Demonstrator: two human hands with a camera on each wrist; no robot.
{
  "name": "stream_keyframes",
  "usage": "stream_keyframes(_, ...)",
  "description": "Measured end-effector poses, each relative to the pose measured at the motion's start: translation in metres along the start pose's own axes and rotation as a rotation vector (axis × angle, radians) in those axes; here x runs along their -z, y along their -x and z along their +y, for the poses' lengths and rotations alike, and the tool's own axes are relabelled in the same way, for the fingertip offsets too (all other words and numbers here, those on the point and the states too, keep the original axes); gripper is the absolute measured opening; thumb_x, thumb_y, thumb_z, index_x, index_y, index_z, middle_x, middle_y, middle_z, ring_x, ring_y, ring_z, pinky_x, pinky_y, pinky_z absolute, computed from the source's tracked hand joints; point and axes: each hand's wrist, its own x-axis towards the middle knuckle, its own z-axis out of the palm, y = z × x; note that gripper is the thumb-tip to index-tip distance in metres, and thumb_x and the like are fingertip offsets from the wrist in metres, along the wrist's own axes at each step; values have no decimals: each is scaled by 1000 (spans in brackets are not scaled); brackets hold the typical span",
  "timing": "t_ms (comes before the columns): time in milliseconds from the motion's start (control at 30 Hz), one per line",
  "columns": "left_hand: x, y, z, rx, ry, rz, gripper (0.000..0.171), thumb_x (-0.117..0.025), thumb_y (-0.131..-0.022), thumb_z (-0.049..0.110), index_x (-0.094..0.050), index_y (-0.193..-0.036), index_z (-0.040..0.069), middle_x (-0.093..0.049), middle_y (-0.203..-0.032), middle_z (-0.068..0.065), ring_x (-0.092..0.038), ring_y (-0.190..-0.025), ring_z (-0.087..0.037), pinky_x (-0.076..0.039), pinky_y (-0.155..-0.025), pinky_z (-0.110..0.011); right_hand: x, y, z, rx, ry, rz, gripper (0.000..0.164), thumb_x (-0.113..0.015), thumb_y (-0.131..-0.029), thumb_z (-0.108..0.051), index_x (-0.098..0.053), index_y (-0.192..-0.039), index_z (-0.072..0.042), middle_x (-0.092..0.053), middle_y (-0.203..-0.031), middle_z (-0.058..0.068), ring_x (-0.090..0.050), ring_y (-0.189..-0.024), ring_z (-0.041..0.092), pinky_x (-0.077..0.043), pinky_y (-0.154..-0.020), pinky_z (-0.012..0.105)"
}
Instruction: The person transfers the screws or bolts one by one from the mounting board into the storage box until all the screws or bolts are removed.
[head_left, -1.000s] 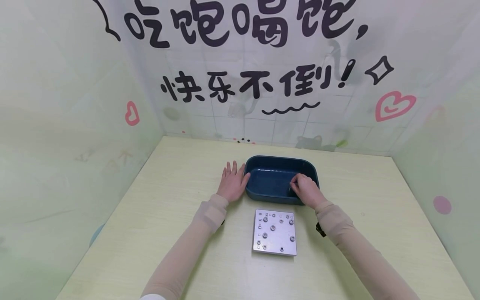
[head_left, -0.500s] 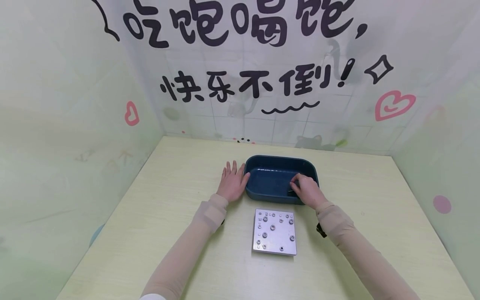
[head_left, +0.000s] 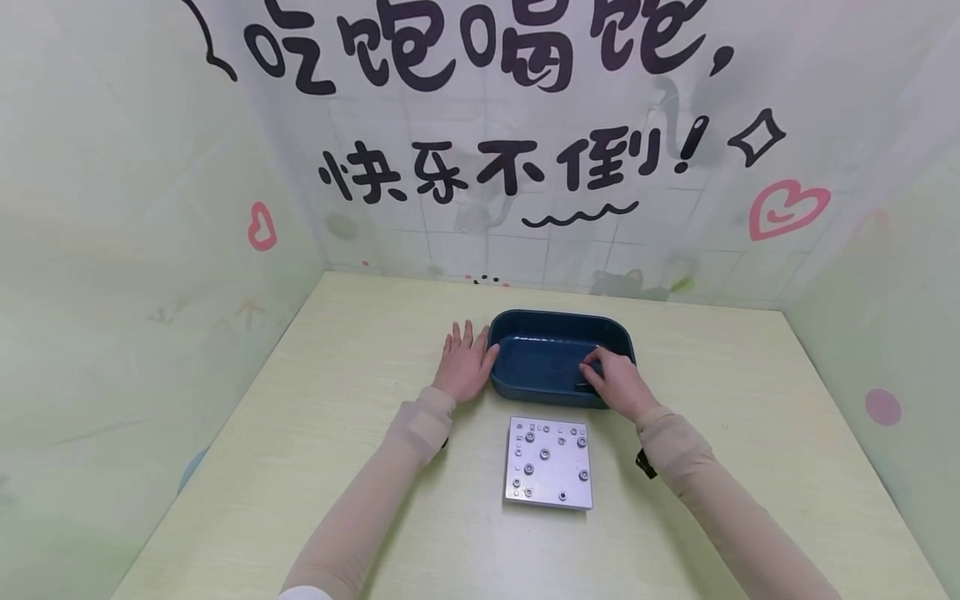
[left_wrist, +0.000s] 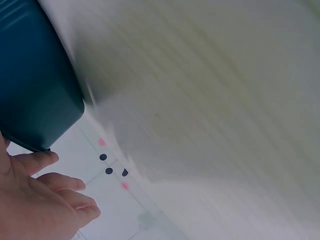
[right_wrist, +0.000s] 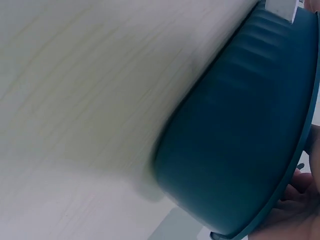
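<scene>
A dark blue rectangular basin sits on the table near its back. My left hand lies beside the basin's left end with fingers extended, the thumb at the rim. In the left wrist view that hand is next to the outer wall of the basin. My right hand reaches over the front right rim, thumb and index finger bent toward each other. A small thin dark piece shows inside the basin, below and apart from these fingertips. The right wrist view shows mostly the basin's outer wall.
A square silver metal plate with several screws and small holes lies in front of the basin, between the forearms. White printed walls enclose the pale wooden table at the back and both sides.
The thin piece stood upright at the right fingertips a second ago; now it lies flat, lower, in the basin. The right hand has barely shifted, and the left hand keeps its place.
</scene>
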Motion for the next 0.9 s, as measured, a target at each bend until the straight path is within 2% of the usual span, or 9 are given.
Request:
stream_keyframes(233,1,1,0,2,1,-4,61,-28,-107,44,-35,-153,6,-20,-159,-29,-9,-149,-49,-12,-122,-55,3,12,-12,71,-26,41,20,-61,-99,-17,-64,-108,1,-71,-104,18,-61,-74,18,-51,-68,34)
stream_keyframes(367,1,0,0,7,4,-11,60,-28,-107,44,-34,-154,7,-19,-160,-29,-8,-150,-48,-12,-122,-55,3,21,-23,124,-21,49,21,-62,-98,-17,-64,-110,0,-70,-111,17,-67,-89,23,-55,-77,39)
stream_keyframes(533,-1,0,-1,7,9,-2,60,-30,-107,43,-34,-154,6,-21,-159,-29,-9,-149,-48,-12,-122,-55,3,30,-32,149,-24,58,23,-62,-98,-19,-64,-113,-1,-68,-117,17,-65,-108,30,-55,-89,45)
stream_keyframes(700,-2,-1,-2,5,6,-1,61,-29,-107,45,-34,-154,6,-21,-159,-29,-9,-149,-48,-12,-122,-55,1,40,-37,171,-46,48,24,-61,-99,-19,-64,-115,-2,-66,-123,18,-63,-115,33,-53,-94,46)
stream_keyframes(900,-2,0,-2,4,10,3,61,-29,-107,45,-34,-154,6,-21,-159,-29,-10,-149,-48,-12,-122,-55,-3,49,-41,199,-58,57,24,-61,-99,-20,-64,-116,-3,-65,-124,16,-62,-117,32,-53,-95,46)
